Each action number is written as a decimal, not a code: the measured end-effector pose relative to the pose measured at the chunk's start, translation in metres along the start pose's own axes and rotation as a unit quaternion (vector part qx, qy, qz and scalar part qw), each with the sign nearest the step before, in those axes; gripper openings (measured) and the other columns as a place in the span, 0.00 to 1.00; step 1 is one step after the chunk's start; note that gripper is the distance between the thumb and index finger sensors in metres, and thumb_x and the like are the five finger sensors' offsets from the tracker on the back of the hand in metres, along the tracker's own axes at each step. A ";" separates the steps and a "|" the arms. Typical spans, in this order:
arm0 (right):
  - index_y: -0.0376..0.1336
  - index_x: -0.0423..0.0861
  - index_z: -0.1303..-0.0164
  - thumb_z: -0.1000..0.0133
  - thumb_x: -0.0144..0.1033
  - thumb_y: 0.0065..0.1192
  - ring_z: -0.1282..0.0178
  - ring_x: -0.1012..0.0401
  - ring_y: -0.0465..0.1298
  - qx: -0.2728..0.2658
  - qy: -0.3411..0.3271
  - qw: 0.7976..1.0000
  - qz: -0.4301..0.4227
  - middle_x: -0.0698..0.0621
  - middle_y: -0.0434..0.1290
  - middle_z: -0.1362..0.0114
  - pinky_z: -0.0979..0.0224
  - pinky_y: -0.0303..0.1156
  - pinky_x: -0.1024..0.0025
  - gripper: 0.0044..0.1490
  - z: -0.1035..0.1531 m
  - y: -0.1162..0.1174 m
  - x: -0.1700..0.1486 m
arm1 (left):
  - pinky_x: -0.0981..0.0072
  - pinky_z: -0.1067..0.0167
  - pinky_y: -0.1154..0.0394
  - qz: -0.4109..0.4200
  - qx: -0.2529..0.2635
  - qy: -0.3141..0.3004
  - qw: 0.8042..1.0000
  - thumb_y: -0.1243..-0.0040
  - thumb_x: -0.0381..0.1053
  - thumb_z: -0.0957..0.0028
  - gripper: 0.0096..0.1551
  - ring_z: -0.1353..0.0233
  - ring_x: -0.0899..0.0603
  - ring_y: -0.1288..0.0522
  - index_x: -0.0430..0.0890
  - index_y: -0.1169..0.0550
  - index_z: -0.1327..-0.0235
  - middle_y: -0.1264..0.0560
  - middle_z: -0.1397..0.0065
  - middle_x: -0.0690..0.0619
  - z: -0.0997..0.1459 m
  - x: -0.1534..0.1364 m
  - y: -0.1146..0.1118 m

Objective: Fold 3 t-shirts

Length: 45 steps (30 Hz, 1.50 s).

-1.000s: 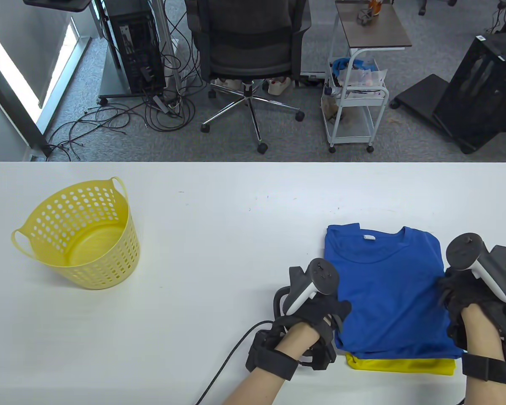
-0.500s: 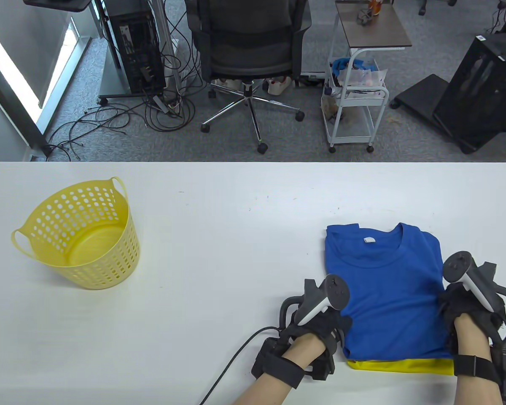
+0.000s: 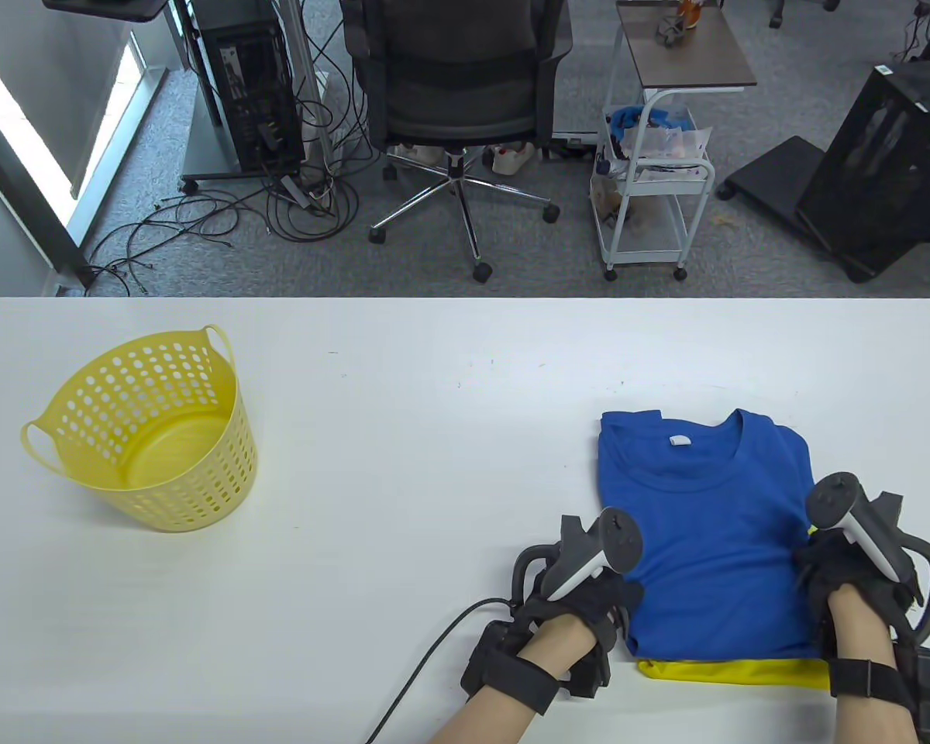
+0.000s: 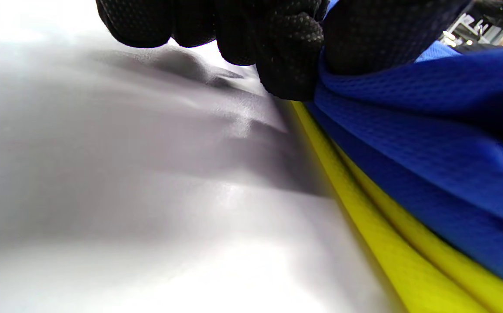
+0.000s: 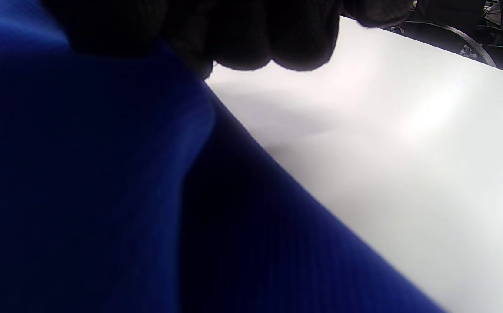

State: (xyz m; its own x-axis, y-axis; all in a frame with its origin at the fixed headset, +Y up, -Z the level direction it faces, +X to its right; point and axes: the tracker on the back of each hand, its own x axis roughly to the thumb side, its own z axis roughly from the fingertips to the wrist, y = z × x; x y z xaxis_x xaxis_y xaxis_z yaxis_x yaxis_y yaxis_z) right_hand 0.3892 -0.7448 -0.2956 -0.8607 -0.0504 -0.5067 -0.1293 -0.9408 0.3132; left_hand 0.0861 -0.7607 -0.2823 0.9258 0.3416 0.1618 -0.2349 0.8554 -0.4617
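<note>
Starting at the far left of the white table [image 3: 403, 434], the yellow perforated basket [image 3: 151, 434] stands upright on its own, well apart from all the action, with nothing visible inside it but its own yellow floor. Sweep across the bare tabletop and a black cable [image 3: 426, 659] snakes in from the bottom edge toward the left hand [image 3: 589, 593], gloved in black with the tracker [image 3: 597, 546] strapped on its back. That hand sits right at the lower left edge of the folded blue t-shirt [image 3: 709, 535], and the left wrist view settles it: the fingertips [image 4: 288, 56] are curled and pinching the blue fabric, gathering its edge up off the layer beneath. Under the blue one lies a folded yellow t-shirt [image 3: 732, 673], showing as a strip along the near edge of the stack in the table view and as yellow layered edges [image 4: 390, 243] close up. The blue t-shirt lies collar away from the person, its white label [image 3: 678, 441] showing inside the neckline, on the right half of the table near the front edge. Over on the right side of the stack, the right hand [image 3: 841, 577] is at the blue shirt's right edge with its own tracker [image 3: 860, 519] riding on top; from the right wrist view the fingers [image 5: 251, 39] are curled tight against the blue cloth [image 5: 86, 187] and appear to grip it, with the fabric rising in a fold above the table surface.
</note>
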 end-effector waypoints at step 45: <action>0.35 0.62 0.24 0.60 0.74 0.44 0.16 0.37 0.26 -0.102 -0.304 0.947 -0.001 0.48 0.31 0.14 0.26 0.23 0.25 0.57 0.115 0.021 0.144 | 0.31 0.24 0.66 -0.080 0.162 0.114 0.977 0.67 0.84 0.60 0.57 0.18 0.39 0.71 0.59 0.58 0.21 0.64 0.15 0.54 0.114 -0.308 0.098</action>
State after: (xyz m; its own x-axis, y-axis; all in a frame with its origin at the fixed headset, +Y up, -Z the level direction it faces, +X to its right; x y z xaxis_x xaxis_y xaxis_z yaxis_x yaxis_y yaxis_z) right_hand 0.2059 -0.7334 -0.2693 -0.9930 0.0958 0.0683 -0.0872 -0.9890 0.1196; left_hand -0.2557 -0.7378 -0.2774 0.9915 0.1298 -0.0072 -0.1296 0.9817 -0.1393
